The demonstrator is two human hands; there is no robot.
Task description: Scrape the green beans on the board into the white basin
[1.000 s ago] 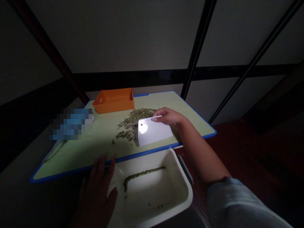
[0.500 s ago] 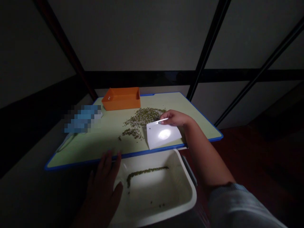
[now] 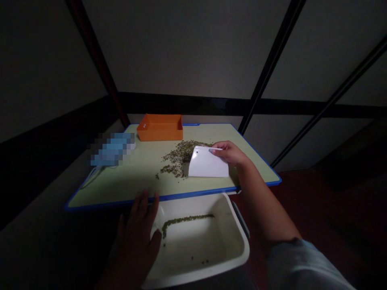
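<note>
My right hand [image 3: 228, 153] pinches the upper edge of a white plastic dough scraper [image 3: 208, 164]. The scraper stands tilted over the pale green tabletop [image 3: 139, 173]. Just beyond and left of it lies a spread of small green beans or seeds [image 3: 178, 155], partly hidden behind the scraper. My left hand [image 3: 137, 237], in shadow, grips the left side of a white basin [image 3: 245, 243], thumb over the rim and fingers at its far left corner. Inside the basin, a line of the same green grains [image 3: 187, 218] lies along the far edge of the bottom, with a few loose ones nearer.
An orange tray [image 3: 160, 133] stands at the back left of the table. Left of it lies a blurred blue item [image 3: 113, 149] with a white cord. The blue table edge [image 3: 193, 196] runs along the basin's far side. A panelled wall [image 3: 181, 52] rises behind.
The scraper's lower edge has lifted away from the table's front edge, and its face has turned, losing the bright glare. My left hand keeps its place at the basin. The view has shifted slightly.
</note>
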